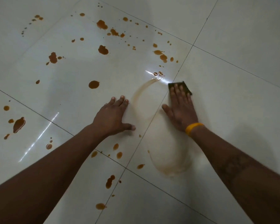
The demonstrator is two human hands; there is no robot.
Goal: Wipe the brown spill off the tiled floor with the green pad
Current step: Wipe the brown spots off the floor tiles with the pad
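Brown spill [103,50] lies scattered across the pale tiled floor [233,38] under both our hands.

We see drops and puddles spread over several tiles, thickest to the left and far side, with a faint smeared ring [141,92] between our hands and a paler smear [170,162] nearer us. Our left hand [114,115] rests flat on the floor, fingers straight and spread. Our right hand [181,107], a yellow band [193,127] at its wrist, presses straight fingers on the dark green pad [180,85], which sits on the floor beside a grout line, just near the ring's far end.
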